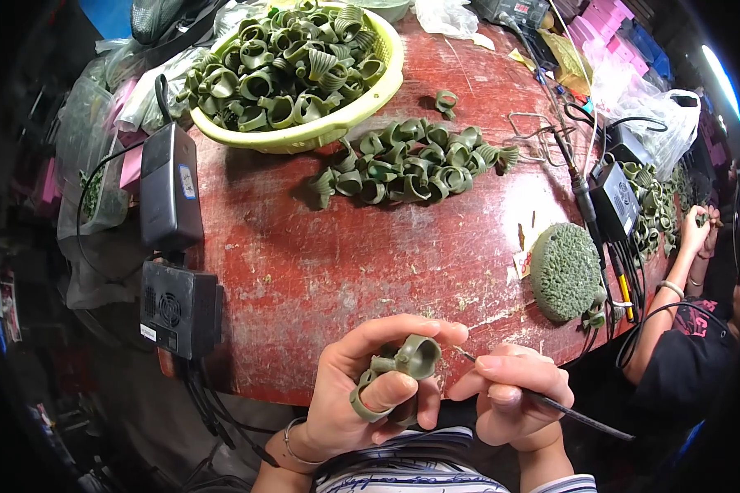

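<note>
My left hand is closed around a few dark green, waxy-looking rings, one of which encircles the thumb. The uppermost ring faces right, its round opening showing between thumb and fingers. In my right hand is a thin pen-like tool with a dark shaft, pinched between thumb and fingers. Its fine pointed tip is close to the held rings, just right of them; whether it touches cannot be told. Beyond my hands, a loose pile of similar green rings lies on the worn red table.
A yellow-green basket heaped with rings stands at the far left. Black power boxes with cables line the left edge. A round green crumbly pad lies right, near another black box. At far right, a co-worker's hand holds something small.
</note>
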Demonstrator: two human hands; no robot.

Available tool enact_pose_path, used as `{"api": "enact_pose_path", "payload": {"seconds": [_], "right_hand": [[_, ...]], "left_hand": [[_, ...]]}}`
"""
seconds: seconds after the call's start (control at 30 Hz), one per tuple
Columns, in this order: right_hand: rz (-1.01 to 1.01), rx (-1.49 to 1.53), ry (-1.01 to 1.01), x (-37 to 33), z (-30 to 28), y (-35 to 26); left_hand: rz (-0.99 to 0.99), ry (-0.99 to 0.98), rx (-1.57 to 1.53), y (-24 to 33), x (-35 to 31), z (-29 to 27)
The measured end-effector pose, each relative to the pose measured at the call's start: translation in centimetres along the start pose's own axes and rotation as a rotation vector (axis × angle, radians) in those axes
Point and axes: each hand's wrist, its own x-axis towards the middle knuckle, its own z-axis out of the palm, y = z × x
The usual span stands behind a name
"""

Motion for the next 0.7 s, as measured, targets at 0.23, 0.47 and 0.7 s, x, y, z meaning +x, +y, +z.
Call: {"api": "enact_pose_path", "payload": {"seconds": [0.23, 0.47, 0.7], "right_hand": [[0.016, 0.04, -0.028, 0.7, -0.9, -0.6], [0.033, 0.239, 0.041, 0.5, -0.8, -1.2], [0.084, -0.024, -0.071, 0.4, 0.8, -1.7]], "left_hand": [[-0.012, -0.07, 0.021, -0.3, 0.4, -0.2], [0.039, -0.107, 0.156, -0.5, 0.5, -0.3], [0.228, 0.11, 0.34, -1.0, -0.1, 0.9]]}}
